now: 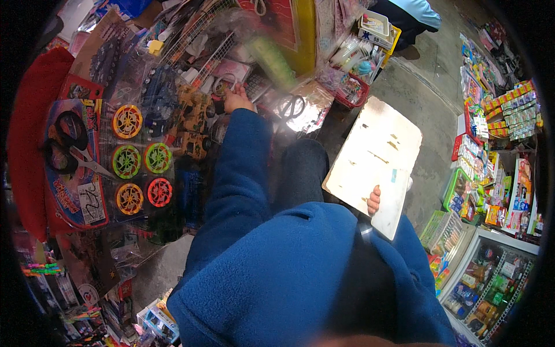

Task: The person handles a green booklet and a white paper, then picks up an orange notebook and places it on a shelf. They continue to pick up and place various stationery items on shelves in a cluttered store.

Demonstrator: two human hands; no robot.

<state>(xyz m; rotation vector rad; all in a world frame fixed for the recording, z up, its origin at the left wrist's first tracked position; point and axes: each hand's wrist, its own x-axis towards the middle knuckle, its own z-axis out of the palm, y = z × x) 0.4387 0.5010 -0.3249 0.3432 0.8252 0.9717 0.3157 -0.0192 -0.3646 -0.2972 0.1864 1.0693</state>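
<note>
My left hand (237, 99) reaches among packaged goods, beside a white ring-shaped thing (225, 83) and a small black item; its grip is unclear. My right hand (373, 200) holds a worn white board (377, 147), with several fingertips showing on its face. Black-handled scissors (78, 149) lie at the left on a toy package with several coloured discs (127, 121). Near my left hand are camouflage-patterned toy vehicles (193, 108) and dark scissor-like loops (294, 107) over shiny clear packaging. A blurred green item in clear wrap (271, 60) is above.
Wire racks (208, 65) stand beyond my left hand. A red basket (356, 91) and stacked boxes (377, 28) are at the upper middle, near another person (409, 17). Packaged goods (511, 112) and a glass-topped freezer (485, 286) line the right. A red cloth-like item (30, 143) bounds the left.
</note>
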